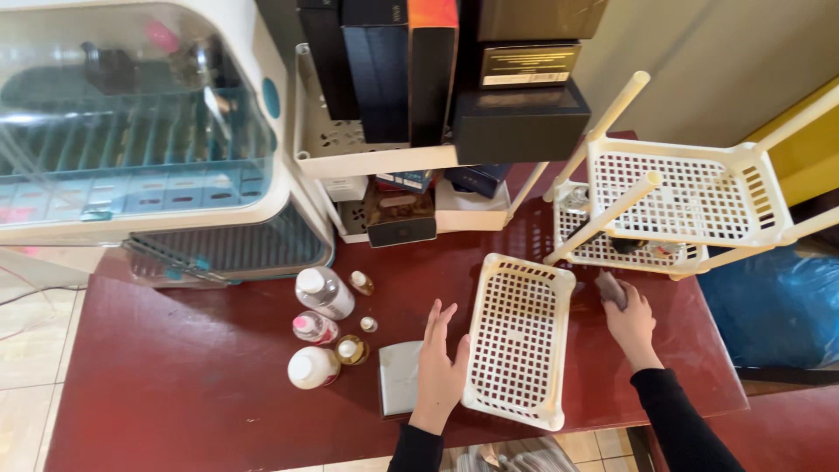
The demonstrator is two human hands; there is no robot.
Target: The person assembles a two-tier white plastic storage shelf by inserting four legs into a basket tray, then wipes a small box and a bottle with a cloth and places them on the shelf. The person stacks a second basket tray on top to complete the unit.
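A dark red desk (pixel 201 385) carries everything. At its right end a white rack (pixel 690 205) is tipped on its side, its poles pointing outward, so its shelves stand open. A loose white basket tray (pixel 517 339) lies flat near the front edge, steadied along its left rim by the left hand (pixel 440 363), grip apart, fingers spread. A small dark cloth (pixel 611 289) is pressed to the desk beneath the right hand (pixel 631 322), grip together on it. Small bottles (pixel 325 328) are clustered to the left, out of the way.
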